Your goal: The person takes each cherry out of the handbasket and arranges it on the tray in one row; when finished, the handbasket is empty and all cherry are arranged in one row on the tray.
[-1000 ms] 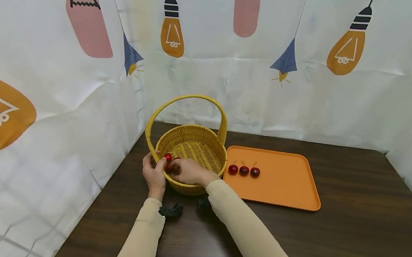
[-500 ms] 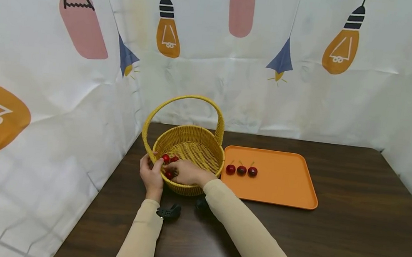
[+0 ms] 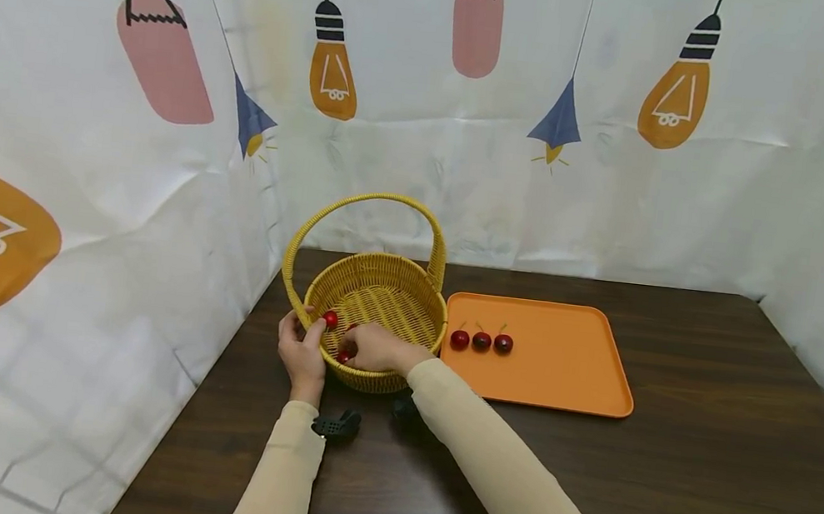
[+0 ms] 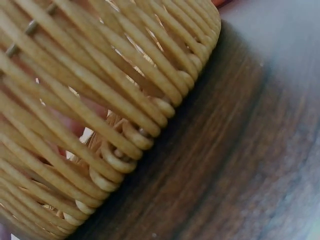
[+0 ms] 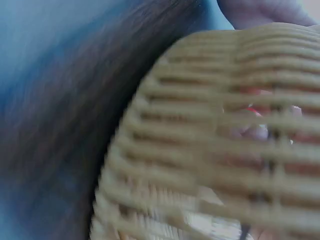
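Note:
A yellow wicker basket [image 3: 369, 382] with a tall hoop handle stands on the table. My left hand [image 3: 305, 359] grips its left rim near the handle's foot, thumb over the edge. A red cherry [image 3: 330, 320] lies inside, right by that thumb. My right hand [image 3: 378, 347] reaches into the basket over the near rim, its fingers curled at another cherry [image 3: 344, 357] low on the near left side. A further bit of red cherry [image 3: 352, 327] peeks out behind its knuckles. In both wrist views the basket's woven wall fills much of the picture, partly hiding the fingers behind it.
An orange tray [image 3: 560, 356] lies right beside the basket, with three dark red stemmed cherries [image 3: 482, 341] in a row at its left. Dark wood table [image 3: 700, 455] surrounds it. Patterned white cloth [image 3: 613, 211] hangs behind and at the left.
My right fingers have shifted the near cherry toward the front of the basket and slightly right. My left hand keeps its grip on the rim. The head view has turned slightly.

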The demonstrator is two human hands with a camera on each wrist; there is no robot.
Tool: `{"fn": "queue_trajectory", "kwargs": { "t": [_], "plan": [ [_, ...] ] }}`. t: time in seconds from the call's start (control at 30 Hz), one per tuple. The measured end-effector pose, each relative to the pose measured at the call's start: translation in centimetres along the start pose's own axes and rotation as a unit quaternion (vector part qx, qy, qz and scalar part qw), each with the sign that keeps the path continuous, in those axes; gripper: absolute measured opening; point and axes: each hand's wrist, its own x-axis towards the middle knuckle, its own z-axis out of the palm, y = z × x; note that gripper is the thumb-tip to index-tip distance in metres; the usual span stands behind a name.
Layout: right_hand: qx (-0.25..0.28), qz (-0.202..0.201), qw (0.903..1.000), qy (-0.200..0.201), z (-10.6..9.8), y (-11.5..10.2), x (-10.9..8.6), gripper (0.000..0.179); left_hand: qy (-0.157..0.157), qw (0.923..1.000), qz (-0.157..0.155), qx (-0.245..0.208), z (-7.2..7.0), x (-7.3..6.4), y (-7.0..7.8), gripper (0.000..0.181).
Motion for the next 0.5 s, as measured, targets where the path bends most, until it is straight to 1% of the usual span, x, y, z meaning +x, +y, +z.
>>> {"fn": "queue_trajectory", "kwargs": {
  "t": [0.17, 0.3, 0.4, 0.5],
  "plan": [
    [-0.026, 0.002, 0.9996, 0.012, -0.6, 0.5, -1.3, 0.018, 0.001, 1.0000, -0.003, -0.007, 0.0, -0.3, 0.0, 0.031],
    [-0.027, 0.016, 0.9986, 0.044, -1.1, 0.6, -2.4, 0.022, 0.005, 1.0000, 0.002, -0.003, 0.0, -0.2, 0.0, 0.030],
    [-0.016, 0.038, 0.9964, 0.074, -1.3, 0.5, -3.2, 0.027, 0.003, 1.0000, 0.001, -0.001, 0.0, -0.1, 0.2, 0.030],
    [0.006, 0.046, 0.9941, 0.098, -1.4, 0.4, -4.0, 0.029, -0.002, 1.0000, -0.002, -0.001, 0.0, 0.0, 0.3, 0.031]
  ]
}}
